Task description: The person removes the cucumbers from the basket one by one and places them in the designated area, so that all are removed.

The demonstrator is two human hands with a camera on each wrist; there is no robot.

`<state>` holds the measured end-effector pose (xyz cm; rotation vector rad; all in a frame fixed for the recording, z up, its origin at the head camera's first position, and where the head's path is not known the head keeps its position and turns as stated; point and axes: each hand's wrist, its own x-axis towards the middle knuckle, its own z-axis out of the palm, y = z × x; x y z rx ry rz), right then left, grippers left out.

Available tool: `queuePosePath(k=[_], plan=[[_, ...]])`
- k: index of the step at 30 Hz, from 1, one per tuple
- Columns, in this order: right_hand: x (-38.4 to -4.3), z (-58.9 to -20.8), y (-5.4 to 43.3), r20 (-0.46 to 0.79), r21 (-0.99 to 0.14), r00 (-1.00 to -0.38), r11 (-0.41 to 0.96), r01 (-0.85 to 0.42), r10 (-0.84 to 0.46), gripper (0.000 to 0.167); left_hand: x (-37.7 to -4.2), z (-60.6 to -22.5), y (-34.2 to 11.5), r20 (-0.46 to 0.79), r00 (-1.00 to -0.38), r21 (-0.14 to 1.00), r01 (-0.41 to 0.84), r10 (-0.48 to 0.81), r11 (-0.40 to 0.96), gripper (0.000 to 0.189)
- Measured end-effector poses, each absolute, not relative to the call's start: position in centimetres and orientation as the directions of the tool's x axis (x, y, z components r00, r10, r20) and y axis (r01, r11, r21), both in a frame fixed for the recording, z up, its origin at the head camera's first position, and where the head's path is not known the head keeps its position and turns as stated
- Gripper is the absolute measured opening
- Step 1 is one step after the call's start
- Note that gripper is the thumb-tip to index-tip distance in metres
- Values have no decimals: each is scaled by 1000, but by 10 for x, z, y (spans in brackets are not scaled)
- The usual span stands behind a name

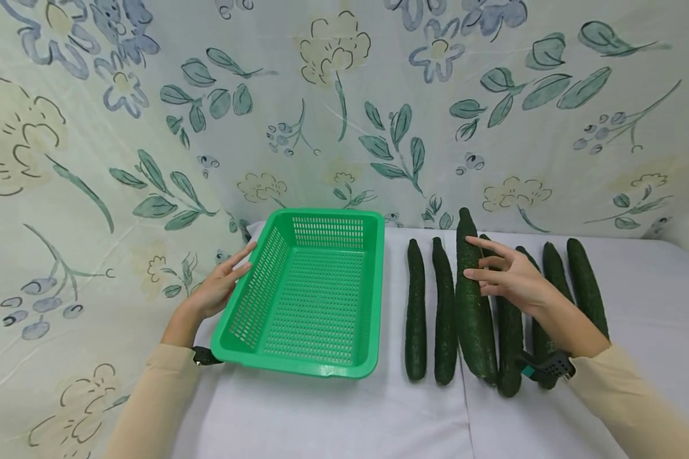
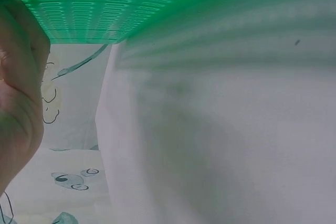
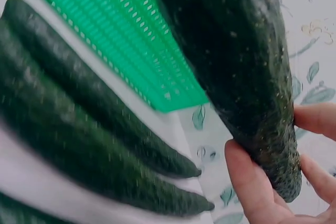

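Observation:
In the head view my right hand [image 1: 511, 277] pinches a large dark green cucumber [image 1: 469, 306] near its narrow far end. The right wrist view shows the thumb on one side of the cucumber [image 3: 241, 66] and fingertips on the other, with it raised above its neighbours. My left hand [image 1: 218, 287] touches the outer left side of a green plastic basket [image 1: 375, 306], its visible fingers fairly straight along the rim. From the left wrist view, the basket's slotted wall [image 2: 100, 3] slopes overhead beside the left hand [image 2: 18, 87]; its fingertips are hidden there.
Two cucumbers, one nearer the basket [image 1: 416, 312] and one beside it [image 1: 444, 319], lie left of the held one. Several more cucumbers [image 1: 587, 280] lie to the right, partly behind my arm. A white cloth [image 1: 413, 421] covers the table; a floral curtain [image 1: 344, 95] hangs behind it.

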<state>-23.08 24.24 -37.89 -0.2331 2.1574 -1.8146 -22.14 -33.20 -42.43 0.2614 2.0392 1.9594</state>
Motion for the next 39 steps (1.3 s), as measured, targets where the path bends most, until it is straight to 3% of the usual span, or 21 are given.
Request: queuePosePath(k=[10, 25, 39], plan=[[-231, -382, 290, -102, -967, -957, 251, 31, -272, 75, -223, -425, -333, -85, -936, 995, -65, 343, 69, 57], [-236, -398, 375, -85, -984, -974, 171, 49, -211, 69, -223, -422, -333, -88, -930, 996, -77, 357, 44, 58], [-236, -413, 422, -74, -950, -985, 310, 22, -156, 71, -222, -422, -331, -93, -930, 995, -73, 357, 71, 57]])
